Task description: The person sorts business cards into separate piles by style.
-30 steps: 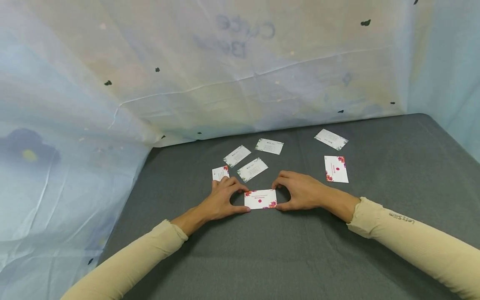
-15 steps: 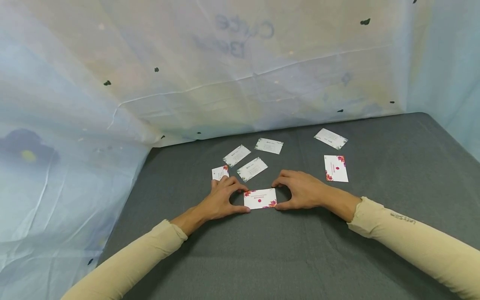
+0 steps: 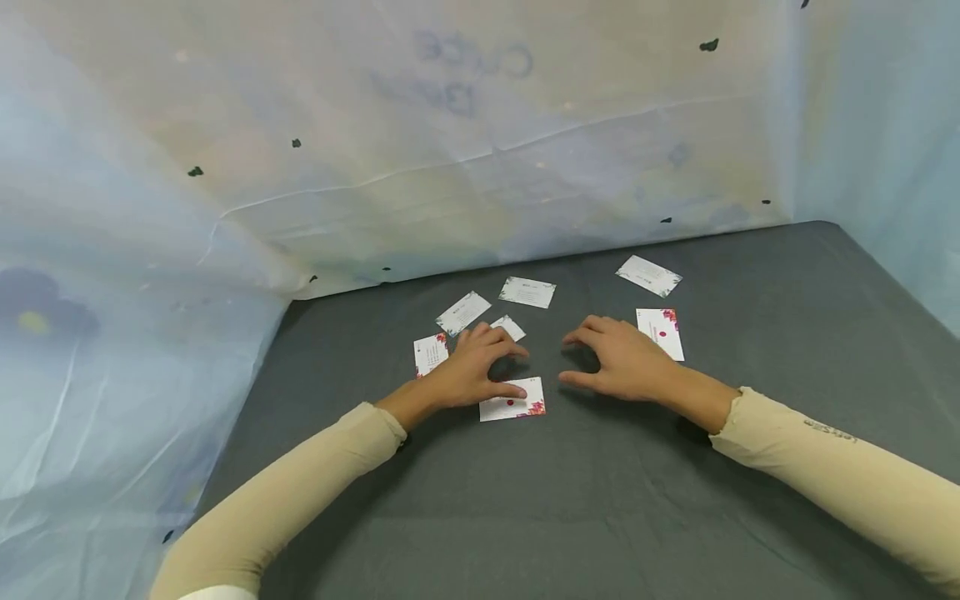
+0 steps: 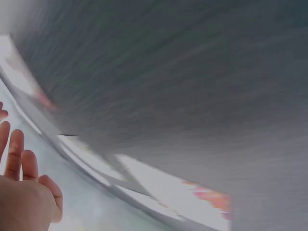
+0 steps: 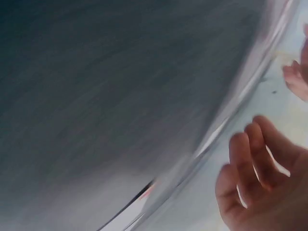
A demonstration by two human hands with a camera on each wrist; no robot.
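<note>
At the left of the head view, a red-flowered card [image 3: 430, 353] lay on the gray table [image 3: 525, 500], just left of the left hand [image 3: 472, 373]. That hand hovered with fingers loosely curled and apart, gripping nothing; its thumb reached over the upper edge of the near card [image 3: 513, 407], though contact could not be told. Partly hidden behind its fingers lay a small card [image 3: 510, 327], with a tilted card [image 3: 462, 312] and a flat card [image 3: 527, 292] farther up the frame. The near card sat low in the middle of the frame, face up, with red flowers at its corners.

To the right, the right hand [image 3: 618, 364] hung relaxed above the table, fingers spread, holding nothing. Past it lay a red-dot card [image 3: 660, 333], and a far card [image 3: 648, 276] sat toward the upper right. Both wrist views were too blurred to add anything.

By the look of it, the step in hand was gathering scattered cards toward the near one. The next move would call for each hand to pinch a thin card flat on cloth, likely by sliding or lifting an edge.
</note>
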